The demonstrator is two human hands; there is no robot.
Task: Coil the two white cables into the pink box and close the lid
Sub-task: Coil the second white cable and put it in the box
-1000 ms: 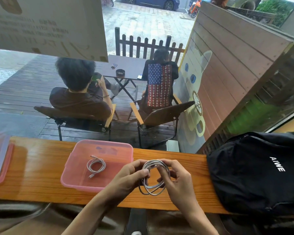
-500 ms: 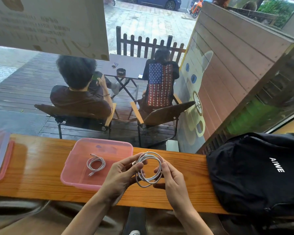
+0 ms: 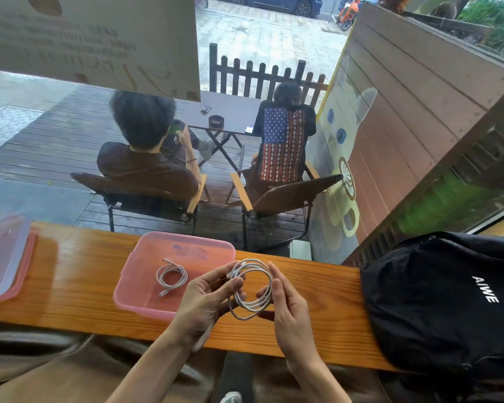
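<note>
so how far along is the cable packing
About halfway. Done: one coiled cable already lies inside the pink box. In hand: the second cable is looped into a coil, held between the left hand and the right hand over the wooden counter, just right of the box. Left: set that coil in the box, then fetch the lid from the far left and close it.
</note>
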